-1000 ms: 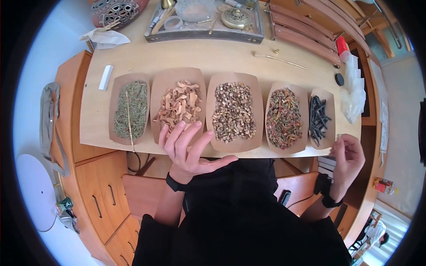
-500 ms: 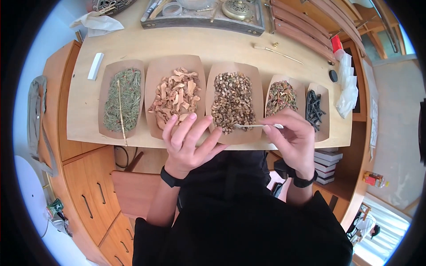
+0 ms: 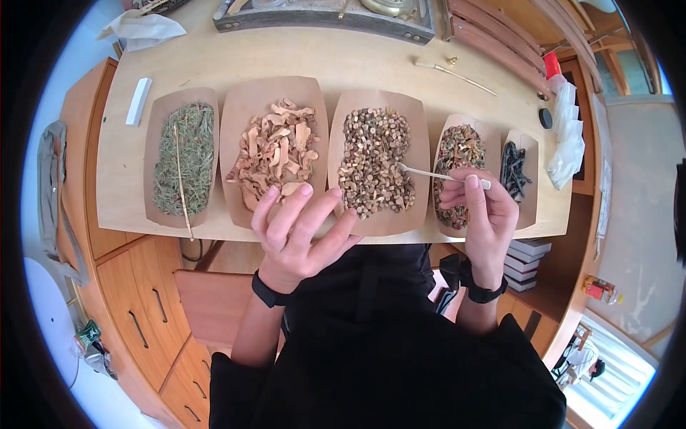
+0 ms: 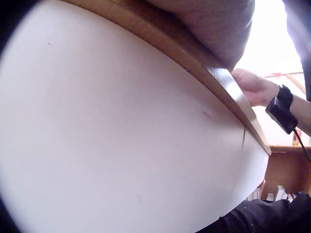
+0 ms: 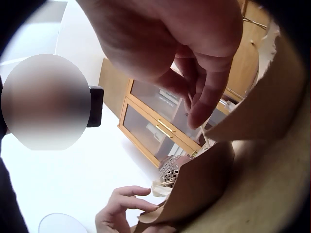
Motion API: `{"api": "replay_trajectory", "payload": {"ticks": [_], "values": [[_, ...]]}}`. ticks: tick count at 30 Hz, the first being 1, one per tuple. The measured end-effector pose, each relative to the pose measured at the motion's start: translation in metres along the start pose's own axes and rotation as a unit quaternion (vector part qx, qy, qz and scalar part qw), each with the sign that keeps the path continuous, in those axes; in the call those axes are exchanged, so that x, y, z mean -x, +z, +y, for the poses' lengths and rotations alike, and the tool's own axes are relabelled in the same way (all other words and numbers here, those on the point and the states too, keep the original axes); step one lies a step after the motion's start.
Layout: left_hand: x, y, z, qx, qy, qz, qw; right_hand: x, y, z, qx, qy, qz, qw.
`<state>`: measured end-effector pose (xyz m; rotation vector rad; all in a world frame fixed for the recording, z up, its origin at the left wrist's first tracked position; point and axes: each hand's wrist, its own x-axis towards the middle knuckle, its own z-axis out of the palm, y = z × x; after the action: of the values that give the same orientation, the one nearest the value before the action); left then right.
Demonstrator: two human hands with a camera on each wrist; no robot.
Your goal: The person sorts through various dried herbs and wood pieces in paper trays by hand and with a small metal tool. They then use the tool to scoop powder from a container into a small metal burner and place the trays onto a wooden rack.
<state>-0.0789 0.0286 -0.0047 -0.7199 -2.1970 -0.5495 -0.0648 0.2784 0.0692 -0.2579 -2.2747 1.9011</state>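
Two hands (image 3: pixel 294 242) by table edge (image 3: pixel 552 228), right (image 3: pixel 493 227) pinching tool (image 3: pixel 427 173) over gap between trays (image 3: pixel 419 136)

A pale wooden table (image 3: pixel 286 53) carries it all. Five card trays (image 3: pixel 271 87) stand in a row near its front edge, the two at the right end smaller than the rest. A white bar (image 3: pixel 138 101) lies by the left one, a cloth (image 3: pixel 146 28) at the back left. Behind the row I see a grey wooden box (image 3: pixel 300 21), a thin stick (image 3: pixel 461 77), a gold knob (image 3: pixel 452 61), a black cap (image 3: pixel 545 118) and, at the right edge, a plastic bag (image 3: pixel 564 136).
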Motion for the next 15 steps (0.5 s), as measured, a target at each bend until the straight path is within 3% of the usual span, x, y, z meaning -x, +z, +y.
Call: {"api": "replay_trajectory", "payload": {"ticks": [10, 15], "values": [[0.001, 0.000, -0.001, -0.001, -0.001, -0.016, 1.000, -0.005, 0.007, 0.006, -0.116, 0.168, -0.026, 0.979], [0.000, -0.002, 0.002, -0.030, -0.009, -0.018, 0.999, -0.008, -0.007, 0.013, -0.195, 0.175, -0.022, 0.965]]}}
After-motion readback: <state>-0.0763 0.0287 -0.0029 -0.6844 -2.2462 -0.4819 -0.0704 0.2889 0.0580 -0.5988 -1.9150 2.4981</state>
